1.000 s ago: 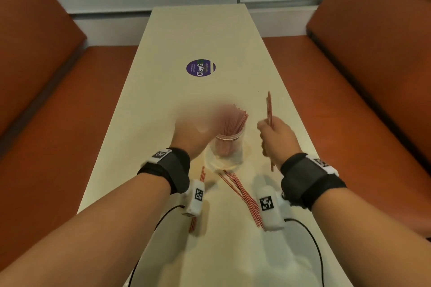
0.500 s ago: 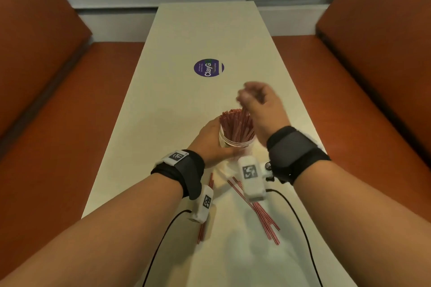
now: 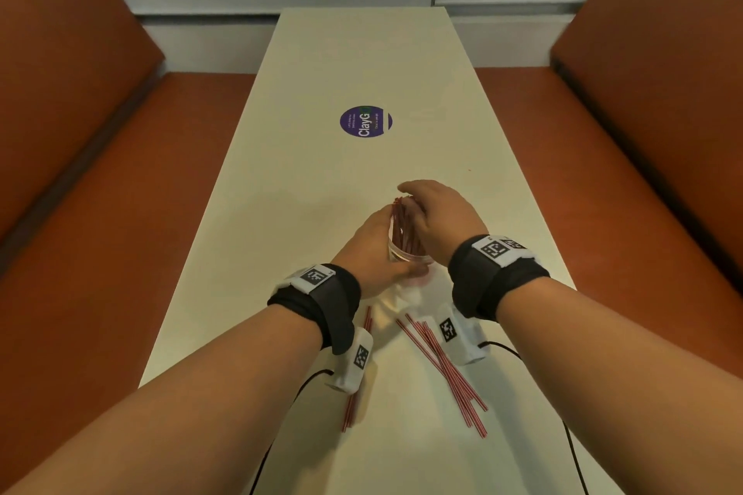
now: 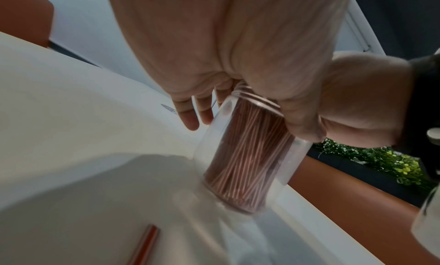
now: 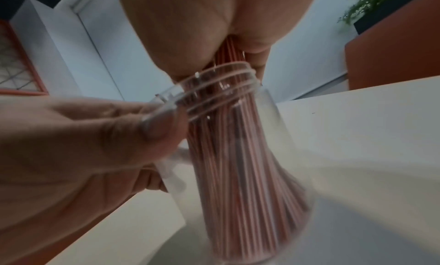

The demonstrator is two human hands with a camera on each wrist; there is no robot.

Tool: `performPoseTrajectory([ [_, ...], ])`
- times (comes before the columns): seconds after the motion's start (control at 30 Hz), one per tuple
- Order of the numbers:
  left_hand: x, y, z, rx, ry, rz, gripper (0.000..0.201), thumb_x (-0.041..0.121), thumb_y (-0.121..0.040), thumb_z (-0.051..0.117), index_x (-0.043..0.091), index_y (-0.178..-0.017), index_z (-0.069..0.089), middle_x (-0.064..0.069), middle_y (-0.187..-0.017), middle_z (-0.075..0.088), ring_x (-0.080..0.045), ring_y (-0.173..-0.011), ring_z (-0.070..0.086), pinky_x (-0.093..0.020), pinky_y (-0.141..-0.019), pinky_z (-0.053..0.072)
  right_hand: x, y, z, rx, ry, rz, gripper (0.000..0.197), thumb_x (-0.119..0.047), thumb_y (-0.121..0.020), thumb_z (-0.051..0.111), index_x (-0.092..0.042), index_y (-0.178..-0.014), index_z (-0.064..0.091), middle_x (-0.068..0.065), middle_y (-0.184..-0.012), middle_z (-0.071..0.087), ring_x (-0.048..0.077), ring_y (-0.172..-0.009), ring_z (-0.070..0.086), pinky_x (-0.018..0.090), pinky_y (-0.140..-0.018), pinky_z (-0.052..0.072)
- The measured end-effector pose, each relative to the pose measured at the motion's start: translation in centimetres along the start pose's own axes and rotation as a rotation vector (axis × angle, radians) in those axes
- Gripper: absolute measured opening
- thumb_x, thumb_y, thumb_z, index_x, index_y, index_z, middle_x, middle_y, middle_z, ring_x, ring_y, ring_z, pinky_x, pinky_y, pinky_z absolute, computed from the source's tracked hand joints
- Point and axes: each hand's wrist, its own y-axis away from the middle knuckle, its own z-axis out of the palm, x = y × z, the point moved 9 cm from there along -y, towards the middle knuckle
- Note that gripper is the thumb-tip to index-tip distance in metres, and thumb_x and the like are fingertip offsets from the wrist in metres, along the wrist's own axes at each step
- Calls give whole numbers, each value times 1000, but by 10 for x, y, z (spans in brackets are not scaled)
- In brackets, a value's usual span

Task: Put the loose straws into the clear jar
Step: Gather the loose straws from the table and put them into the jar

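The clear jar (image 3: 407,258) stands on the white table (image 3: 362,64), packed with red-and-white striped straws (image 3: 402,221). My left hand (image 3: 376,249) grips the jar from the left, thumb (image 5: 133,129) just under the threaded rim (image 5: 214,84). From above, my right hand (image 3: 436,213) closes round the straw tops and squeezes them into a tight bundle (image 5: 232,50). In the left wrist view the jar (image 4: 250,156) sits between my left fingers (image 4: 188,116) and thumb (image 4: 302,122). Loose straws (image 3: 442,366) lie behind my right wrist, and a smaller bunch (image 3: 356,402) under my left wrist.
A round purple sticker (image 3: 365,121) marks the table's middle. Orange bench seats (image 3: 100,213) (image 3: 643,193) run along both long sides, a white wall at the far end. Black cables (image 3: 571,434) trail from the wrist cameras across the near table.
My right hand carried a few straws from the jar's right to over its mouth, then lowered onto the bundle. My left hand came to the jar and took hold of it.
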Motion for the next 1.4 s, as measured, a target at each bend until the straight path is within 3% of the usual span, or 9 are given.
performPoseTrajectory([
  [0.1, -7, -1, 2, -8, -8, -25, 83, 33, -69, 82, 24, -138, 36, 2, -140, 43, -17, -128, 44, -28, -104, 35, -4, 0, 6, -42, 78, -40, 41, -46, -94, 43, -30, -130, 53, -3, -131, 56, 21, -119, 49, 39, -93, 46],
  [0.5, -16, 1, 6, -44, -62, -104, 107, 40, -70, 80, 21, -151, 14, -2, -157, 23, -20, -141, 30, -38, -115, 29, 3, -7, 6, 41, 62, 39, 31, -26, -96, 40, -22, -116, 63, 2, -114, 64, 24, -104, 57, 33, -82, 47],
  [0.7, -17, 8, -4, -39, -85, -131, 119, 54, -62, 80, 24, -152, 9, -1, -158, 20, -19, -143, 26, -41, -116, 27, -4, 4, -20, 127, 34, 41, 39, -41, -94, 44, -27, -128, 56, 0, -131, 57, 23, -119, 50, 40, -100, 40],
  [0.83, -41, 39, -25, 34, -306, -252, 76, 55, -80, 63, 13, -139, 39, -7, -142, 43, -22, -125, 47, -37, -103, 41, 34, 54, -50, 363, -177, 207, 43, -42, -91, 50, -20, -128, 50, 4, -123, 57, 23, -112, 53, 41, -94, 45],
  [0.9, -60, 61, -27, -17, -502, -364, 48, 47, -88, 57, 10, -119, 55, -11, -120, 60, -25, -106, 57, -32, -86, 47, 61, 87, -30, 257, -160, 366, 42, -40, -89, 55, -13, -121, 51, 7, -116, 57, 24, -104, 56, 38, -90, 47],
  [0.97, -70, 84, -18, -91, -590, -432, 40, 47, -87, 57, 8, -96, 63, -11, -95, 66, -25, -85, 63, -29, -63, 44, 71, 119, 9, -77, -18, 461, 45, -46, -84, 60, -13, -115, 54, 7, -113, 58, 23, -98, 57, 34, -85, 48],
  [1.07, -61, 114, 3, -89, -614, -446, 43, 53, -84, 59, 11, -74, 59, -1, -62, 51, -18, -57, 50, -27, -48, 33, 56, 155, 50, -417, 179, 424, 48, -53, -75, 64, -17, -106, 54, 4, -103, 58, 20, -90, 58, 30, -75, 49],
  [1.23, -41, 128, 39, -93, -759, -363, 20, 23, -94, 50, 8, -96, 63, -10, -97, 63, -25, -81, 59, -29, -65, 38, 30, 164, 64, -468, 280, 368, 19, -25, -85, 54, -11, -98, 59, 5, -88, 57, 23, -73, 54, 29, -63, 41],
  [1.4, -40, 128, 48, -156, -781, -349, 18, 12, -92, 45, 6, -98, 60, -11, -104, 61, -29, -93, 60, -30, -68, 39, 34, 167, 58, -523, 328, 383, 17, -18, -86, 52, -10, -98, 62, 8, -94, 61, 23, -73, 52, 28, -64, 42],
])
